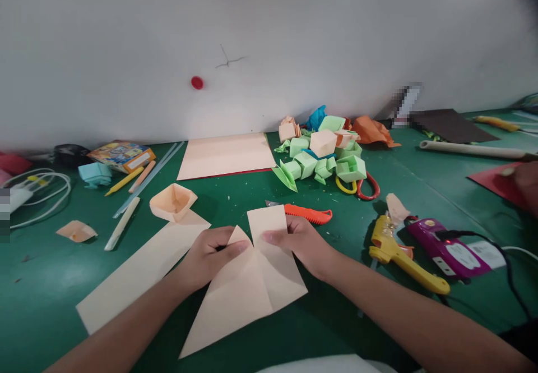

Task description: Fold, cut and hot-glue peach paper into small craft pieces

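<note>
A peach sheet of paper [247,294], partly folded, lies on the green table [319,328] in front of me. My left hand [208,258] pinches a folded flap of it near the top centre, fingers closed. My right hand [305,244] grips the upright flap on the right side, thumb pressed on the paper. A long peach paper strip [138,275] lies under my left wrist. A folded peach paper box [173,201] sits just beyond it.
An orange utility knife [308,214] lies behind the paper. A yellow glue gun [399,254] and a purple one [441,247] are at right. A pile of green and peach paper cubes [323,157], scissors [359,187], a large peach sheet [227,155], pens and a box [121,155] lie behind.
</note>
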A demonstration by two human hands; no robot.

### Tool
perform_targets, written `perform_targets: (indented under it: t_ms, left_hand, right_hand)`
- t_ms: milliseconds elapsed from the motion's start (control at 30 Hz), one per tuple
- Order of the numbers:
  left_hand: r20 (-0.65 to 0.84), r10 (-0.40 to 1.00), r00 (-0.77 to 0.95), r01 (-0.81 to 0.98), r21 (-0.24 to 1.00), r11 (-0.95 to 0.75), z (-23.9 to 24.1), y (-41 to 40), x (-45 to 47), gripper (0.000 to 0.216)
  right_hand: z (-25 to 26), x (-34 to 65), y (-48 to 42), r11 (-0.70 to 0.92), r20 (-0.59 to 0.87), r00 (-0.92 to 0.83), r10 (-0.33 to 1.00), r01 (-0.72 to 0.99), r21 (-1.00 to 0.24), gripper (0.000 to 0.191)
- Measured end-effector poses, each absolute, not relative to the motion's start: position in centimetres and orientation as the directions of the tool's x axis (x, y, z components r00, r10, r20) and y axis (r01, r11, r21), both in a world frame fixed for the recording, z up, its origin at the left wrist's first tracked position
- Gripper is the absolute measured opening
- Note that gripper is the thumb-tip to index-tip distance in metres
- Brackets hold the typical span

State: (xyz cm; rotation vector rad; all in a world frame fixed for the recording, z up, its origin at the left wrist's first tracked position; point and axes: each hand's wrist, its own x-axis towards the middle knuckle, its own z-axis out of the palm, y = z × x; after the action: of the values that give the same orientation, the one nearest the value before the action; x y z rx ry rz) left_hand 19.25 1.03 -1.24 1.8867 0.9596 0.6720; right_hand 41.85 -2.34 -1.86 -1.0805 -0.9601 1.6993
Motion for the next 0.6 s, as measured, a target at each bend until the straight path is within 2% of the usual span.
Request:
perform_targets:
  t_ms: [100, 233, 367, 600]
  left_hand:
    - [0.078, 0.832, 0.550, 0.340, 0.888, -0.308, -1.1, 1.0, 19.3, 0.037]
    - [0.065, 0.830, 0.553, 0.339, 0.893, -0.295, -1.4, 1.1, 19.3, 0.037]
    - [0.037, 0.838, 0.545, 0.357, 0.894, -0.271, -1.5, 1.2, 19.2, 0.039]
    - [-0.046, 0.721, 0.692, 0.395, 0.859, -0.325, -0.5, 1.0, 19.2, 0.023]
  right_hand:
    - [-1.7, 41.8, -2.3, -0.315, -0.254, -0.225, 0.941, -0.303, -0.899, 0.039]
    - [-1.6, 42.0, -2.2, -0.301, -0.231, -0.273, 0.934, -0.251, -0.920, 0.036]
    - [-1.6, 42.2, -2.1, -0.303, -0.216, -0.336, 0.917, -0.233, -0.924, 0.041]
    - [-1.7, 42.3, -2.2, -0.309, -0.246, -0.304, 0.920, -0.182, -0.933, 0.047]
